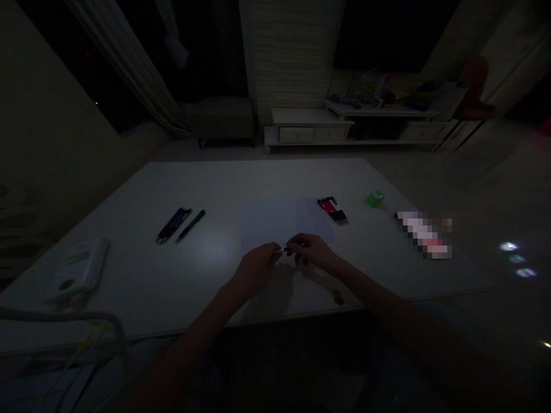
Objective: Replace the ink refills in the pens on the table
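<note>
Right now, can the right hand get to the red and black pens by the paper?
Probably yes. The right hand is close to the red-and-black pens, and only a sheet of written paper lies flat between them, so nothing tall seems to block the way.

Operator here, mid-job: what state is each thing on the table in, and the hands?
left hand: raised over the table, fingertips at the small dark piece
right hand: raised, fingers pinching the small dark piece
small dark piece: held between the hands, too small to identify
sheet of paper: lying flat, lines marked on it
red-and-black pens: lying grouped beside the paper
dark pens: lying side by side, apart from the paper
</note>
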